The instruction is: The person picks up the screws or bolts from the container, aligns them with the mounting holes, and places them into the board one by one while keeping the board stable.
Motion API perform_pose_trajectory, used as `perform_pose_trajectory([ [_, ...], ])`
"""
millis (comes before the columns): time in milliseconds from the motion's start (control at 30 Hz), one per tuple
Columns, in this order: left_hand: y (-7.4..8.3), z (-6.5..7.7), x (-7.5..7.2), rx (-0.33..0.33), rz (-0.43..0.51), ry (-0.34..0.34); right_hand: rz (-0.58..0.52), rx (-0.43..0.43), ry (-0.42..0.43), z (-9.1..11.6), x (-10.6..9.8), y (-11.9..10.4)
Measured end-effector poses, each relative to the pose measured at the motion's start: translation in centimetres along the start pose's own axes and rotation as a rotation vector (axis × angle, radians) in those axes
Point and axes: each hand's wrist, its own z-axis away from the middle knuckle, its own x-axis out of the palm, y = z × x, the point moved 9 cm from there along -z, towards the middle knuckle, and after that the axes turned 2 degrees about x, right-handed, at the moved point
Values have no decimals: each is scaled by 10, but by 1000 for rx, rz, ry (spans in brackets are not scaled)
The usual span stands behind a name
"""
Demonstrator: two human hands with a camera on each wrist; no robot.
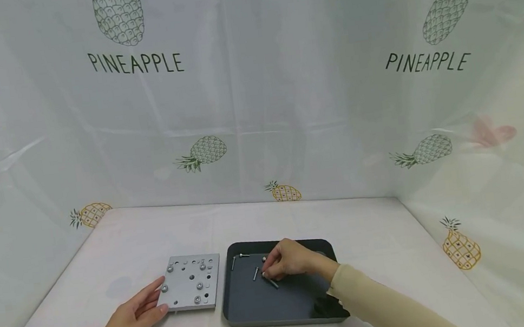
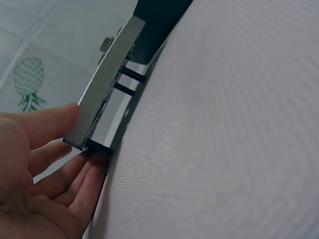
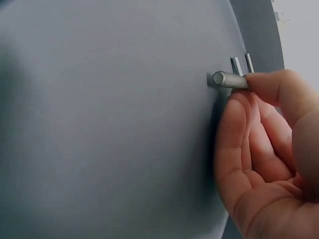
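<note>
At the left lies a square silver metal plate point(image 1: 183, 295) with holes and several socket-head bolts in its top. Bolt shanks point(image 2: 133, 74) stick out beneath it and prop it above the tabletop. My left hand point(image 1: 132, 316) grips its near-left corner, thumb against the edge and fingers round the left side and underneath. Over the dark tray point(image 1: 290, 310), my right hand point(image 1: 290, 258) pinches a threaded silver bolt point(image 3: 232, 80) between thumb and fingers. The bolt's tip points toward the right wrist camera; its head end is hidden by the fingers.
Inside the tray, loose bolts lie near its left part, one point(image 1: 256, 273) close to the right hand and another point(image 1: 233, 263) by the left wall. The tray stands just right of the plate. Pineapple-printed sheeting point(image 1: 284, 101) closes off the back and sides.
</note>
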Motion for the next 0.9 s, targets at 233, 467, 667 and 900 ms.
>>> perform_pose_trajectory([
  [233, 0, 1, 0, 2, 8, -1, -77, -5, -40, -2, 1, 0],
  [467, -1, 0, 0, -2, 7, -1, -91, -37, -36, -2, -4, -5],
  [667, -1, 0, 0, 9, -10, 2, -101, -101, -46, -6, -4, -11],
  [900, 0, 1, -1, 15, -13, 1, -112, -137, -44, -11, -3, -18],
])
